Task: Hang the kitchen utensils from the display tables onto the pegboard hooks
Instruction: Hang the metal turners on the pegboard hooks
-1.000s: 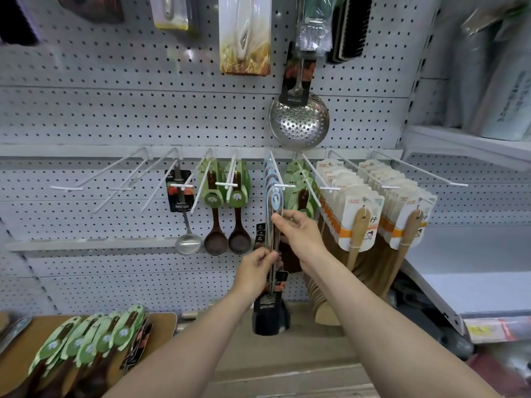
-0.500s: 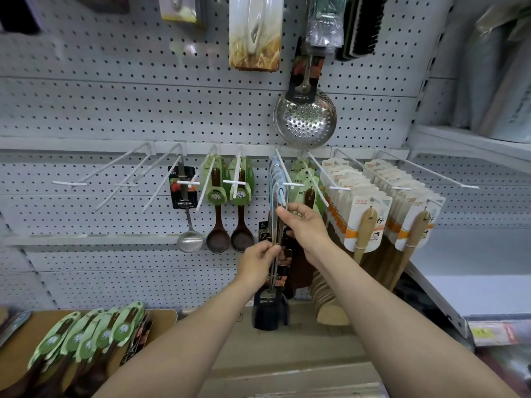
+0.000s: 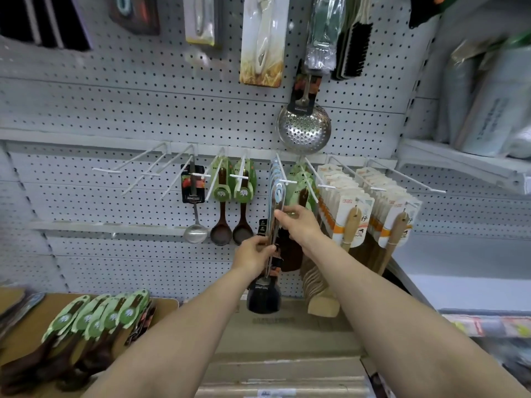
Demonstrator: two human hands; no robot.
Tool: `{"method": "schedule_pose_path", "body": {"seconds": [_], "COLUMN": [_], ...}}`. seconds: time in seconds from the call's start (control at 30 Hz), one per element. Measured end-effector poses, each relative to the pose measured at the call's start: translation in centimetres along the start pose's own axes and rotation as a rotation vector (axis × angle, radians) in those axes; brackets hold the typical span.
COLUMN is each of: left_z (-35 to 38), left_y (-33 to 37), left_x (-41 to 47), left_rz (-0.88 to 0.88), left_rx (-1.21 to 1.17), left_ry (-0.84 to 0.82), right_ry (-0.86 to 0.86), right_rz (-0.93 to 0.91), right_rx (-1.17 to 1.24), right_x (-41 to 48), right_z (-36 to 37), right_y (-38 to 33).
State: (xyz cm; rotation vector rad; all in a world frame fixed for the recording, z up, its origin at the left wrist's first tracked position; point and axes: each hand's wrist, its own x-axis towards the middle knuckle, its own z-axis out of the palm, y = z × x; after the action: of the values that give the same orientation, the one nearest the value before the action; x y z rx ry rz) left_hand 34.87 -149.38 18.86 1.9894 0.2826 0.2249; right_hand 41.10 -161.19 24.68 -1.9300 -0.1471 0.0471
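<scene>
Up it goes: over the last second both hands have lifted the spatula (image 3: pixel 263 301), and its black head now hangs clear at 6 o'clock below them, higher than it was a moment ago. The left hand (image 3: pixel 254 252) has its fingers curled round the shaft partway down and steadies it. The right hand (image 3: pixel 300 222), at 1 o'clock from the left, pinches the upper handle between thumb and fingertips just under the pale blue card top. That card top has climbed to sit right at the tip of the white hook (image 3: pixel 283 173), at 12 o'clock from the hands, where several matching cards already hang. Whether the hole has actually slipped over the tip cannot be told from here, as the card edge and the hook overlap. It looks like the threading step is on, and close. Neither hand has let go, so this one is not hung yet. On the pegboard (image 3: pixel 115 110), bare hooks wait at 10 o'clock, and a fan of green-carded spoons (image 3: pixel 109 314) lies on the surface (image 3: pixel 34 326) at 8 o'clock, so plenty remains.
</scene>
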Motion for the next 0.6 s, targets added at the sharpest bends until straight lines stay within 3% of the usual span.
{"method": "schedule_pose_path", "body": {"seconds": [0.17,0.33,0.43,0.6], "left_z": [-4.6,-11.8,-17.1,-27.7], "left_y": [-0.4,-0.2,-1.1,-4.2], "left_x": [-2.0,-4.1,-5.3,-6.3], "left_rz": [0.02,0.106,0.14,0.156], "left_rx": [0.117,0.359,0.579,0.786], "left_ry": [0.091,0.194,0.22,0.261], "right_ry": [-0.075,-0.212,-0.251,-0.244], "right_rz": [0.074,-0.152,-0.351,-0.507], "right_rx": [-0.529,-0.919,-1.031,-1.061], "right_x": [-3.0,-7.1,-9.4,-12.0], "right_z": [1.4,5.3,9.1,17.5], "right_y": [-0.6,-4.4,-7.2,-12.2]}}
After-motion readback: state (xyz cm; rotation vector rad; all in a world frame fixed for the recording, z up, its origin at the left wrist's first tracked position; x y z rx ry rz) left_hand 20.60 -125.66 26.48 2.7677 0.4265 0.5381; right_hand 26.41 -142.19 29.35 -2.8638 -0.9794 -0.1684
